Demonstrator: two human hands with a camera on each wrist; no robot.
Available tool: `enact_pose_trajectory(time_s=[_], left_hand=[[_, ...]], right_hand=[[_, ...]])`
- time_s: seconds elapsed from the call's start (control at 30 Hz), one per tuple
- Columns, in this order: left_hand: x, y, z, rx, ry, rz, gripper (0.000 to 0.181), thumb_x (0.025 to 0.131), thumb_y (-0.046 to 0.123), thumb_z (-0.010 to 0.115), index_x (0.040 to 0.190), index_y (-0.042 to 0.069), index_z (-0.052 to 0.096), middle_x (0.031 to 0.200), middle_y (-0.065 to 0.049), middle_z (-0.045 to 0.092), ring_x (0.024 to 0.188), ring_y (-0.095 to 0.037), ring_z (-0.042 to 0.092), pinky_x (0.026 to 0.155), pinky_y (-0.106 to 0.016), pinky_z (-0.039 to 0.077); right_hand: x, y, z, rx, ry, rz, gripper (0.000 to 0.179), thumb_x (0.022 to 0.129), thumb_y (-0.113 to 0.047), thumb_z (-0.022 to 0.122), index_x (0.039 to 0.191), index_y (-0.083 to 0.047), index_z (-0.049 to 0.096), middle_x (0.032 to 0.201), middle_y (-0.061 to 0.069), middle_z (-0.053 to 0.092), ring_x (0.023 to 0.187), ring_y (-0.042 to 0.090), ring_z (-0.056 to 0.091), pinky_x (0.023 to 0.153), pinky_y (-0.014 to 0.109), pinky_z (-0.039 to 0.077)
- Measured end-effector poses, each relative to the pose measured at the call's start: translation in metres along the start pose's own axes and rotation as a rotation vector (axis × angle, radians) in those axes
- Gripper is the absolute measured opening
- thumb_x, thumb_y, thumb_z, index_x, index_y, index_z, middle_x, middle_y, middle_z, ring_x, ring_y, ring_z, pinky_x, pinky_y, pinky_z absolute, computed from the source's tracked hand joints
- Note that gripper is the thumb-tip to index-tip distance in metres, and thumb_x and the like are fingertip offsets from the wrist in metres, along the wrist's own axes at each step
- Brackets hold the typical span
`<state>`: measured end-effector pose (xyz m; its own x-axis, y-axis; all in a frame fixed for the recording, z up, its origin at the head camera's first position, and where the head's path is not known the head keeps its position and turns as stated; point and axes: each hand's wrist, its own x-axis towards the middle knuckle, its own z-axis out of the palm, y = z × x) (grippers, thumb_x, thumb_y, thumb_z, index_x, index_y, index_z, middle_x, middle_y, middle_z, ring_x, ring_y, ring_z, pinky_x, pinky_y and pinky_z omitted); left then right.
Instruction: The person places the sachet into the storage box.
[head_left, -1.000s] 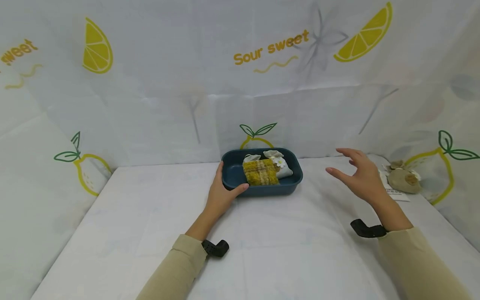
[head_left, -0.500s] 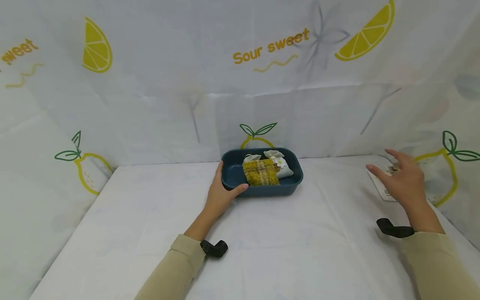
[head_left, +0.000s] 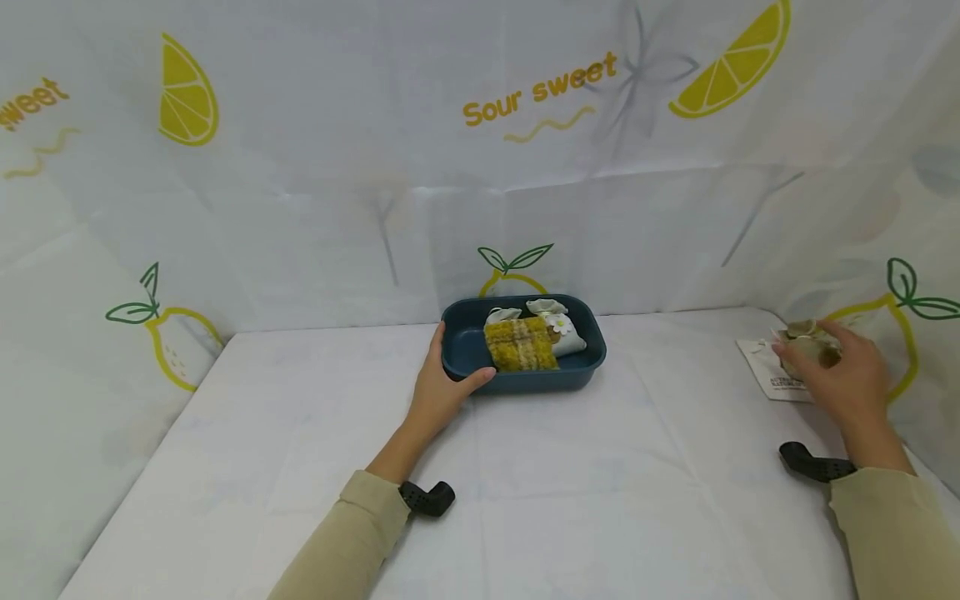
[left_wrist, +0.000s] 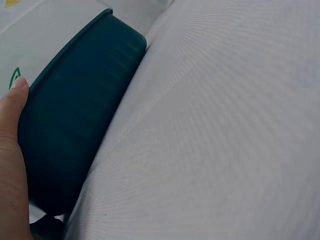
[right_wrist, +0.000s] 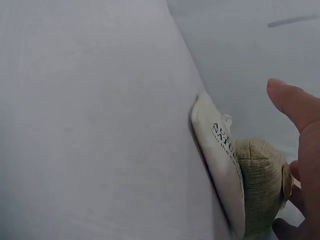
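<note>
My left hand (head_left: pixel 441 379) grips the left end of a dark blue rectangular tray (head_left: pixel 536 382), thumb at its front rim and fingers along its left side. In the left wrist view the tray's outer wall (left_wrist: pixel 75 105) shows beside the thumb. A mustard plaid pouch (head_left: pixel 520 344) and a white pouch with a daisy (head_left: pixel 566 337) lie in the tray. At the far right my right hand (head_left: pixel 851 375) reaches over a small beige drawstring pouch (head_left: pixel 804 346). In the right wrist view its thumb stands away from this beige sachet (right_wrist: pixel 262 187), with other fingers close at its side.
Under the beige pouch lies a flat white pouch with black lettering (right_wrist: pixel 217 150). A white cloth covers the table (head_left: pixel 570 500). Behind it hangs a white sheet with lemon prints (head_left: pixel 330 167), and its right side comes close to my right hand.
My right hand has moved right, from above the table beside the tray to the beige pouch. The left hand and the tray have stayed in place.
</note>
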<state>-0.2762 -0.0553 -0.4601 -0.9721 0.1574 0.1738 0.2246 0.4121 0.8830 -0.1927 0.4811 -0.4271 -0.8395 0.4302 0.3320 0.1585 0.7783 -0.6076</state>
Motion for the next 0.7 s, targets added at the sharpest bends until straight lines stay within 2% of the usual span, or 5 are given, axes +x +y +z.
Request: enact_pose_trajectory(time_s=[0.1, 0.37, 0.5, 0.7], left_hand=[[0.000, 0.001, 0.001, 0.001, 0.001, -0.001, 0.114, 0.079, 0.066, 0.076, 0.164, 0.034, 0.006, 0.171, 0.002, 0.016, 0.157, -0.030, 0.023, 0.121, -0.061, 0.029], [0.001, 0.001, 0.001, -0.002, -0.004, -0.005, 0.114, 0.080, 0.064, 0.077, 0.164, 0.034, 0.006, 0.171, 0.003, 0.015, 0.157, -0.030, 0.023, 0.121, -0.061, 0.029], [0.001, 0.000, -0.001, 0.002, 0.004, 0.001, 0.114, 0.080, 0.064, 0.077, 0.164, 0.032, 0.007, 0.171, 0.002, 0.016, 0.157, -0.030, 0.023, 0.121, -0.061, 0.029], [0.000, 0.001, -0.001, 0.000, -0.001, 0.004, 0.115, 0.079, 0.066, 0.076, 0.164, 0.032, 0.007, 0.171, 0.002, 0.016, 0.157, -0.030, 0.023, 0.121, -0.061, 0.029]], right_hand=[[-0.002, 0.009, 0.002, 0.014, -0.022, 0.003, 0.082, 0.097, -0.039, 0.064, 0.158, 0.003, 0.027, 0.154, 0.041, 0.030, 0.142, 0.061, 0.026, 0.115, 0.072, 0.021], [-0.005, 0.018, 0.007, -0.018, 0.013, -0.036, 0.076, 0.098, -0.030, 0.064, 0.156, 0.007, 0.028, 0.151, 0.044, 0.031, 0.139, 0.062, 0.027, 0.116, 0.070, 0.020], [-0.004, 0.019, 0.010, -0.032, 0.024, -0.014, 0.076, 0.098, -0.030, 0.064, 0.155, 0.007, 0.030, 0.148, 0.046, 0.033, 0.134, 0.062, 0.030, 0.109, 0.070, 0.025], [-0.005, 0.020, 0.013, -0.031, 0.018, 0.048, 0.077, 0.095, -0.030, 0.065, 0.154, 0.006, 0.032, 0.146, 0.047, 0.026, 0.128, 0.060, 0.028, 0.097, 0.067, 0.026]])
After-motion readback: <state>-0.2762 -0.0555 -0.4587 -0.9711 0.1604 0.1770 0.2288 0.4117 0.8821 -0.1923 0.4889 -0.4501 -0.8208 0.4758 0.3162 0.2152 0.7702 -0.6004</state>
